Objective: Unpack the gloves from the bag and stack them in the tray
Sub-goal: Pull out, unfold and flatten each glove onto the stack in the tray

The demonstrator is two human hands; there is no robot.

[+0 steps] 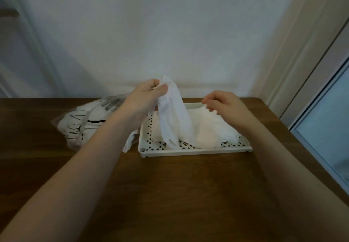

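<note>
My left hand (145,100) pinches a white cloth glove (175,117) by its cuff and holds it up, so that its fingers hang down into the white perforated tray (188,152). More white gloves (211,128) lie piled in the tray. My right hand (224,103) pinches the edge of a glove at the top of that pile. To the left of the tray lies a clear plastic bag (85,126) with white gloves inside, partly hidden behind my left forearm.
Everything sits on a brown wooden table (179,194) pushed against a white wall. The table's right edge runs close to a door frame and a glass panel (324,120). A loose white glove tip (128,143) pokes out beside the tray's left rim.
</note>
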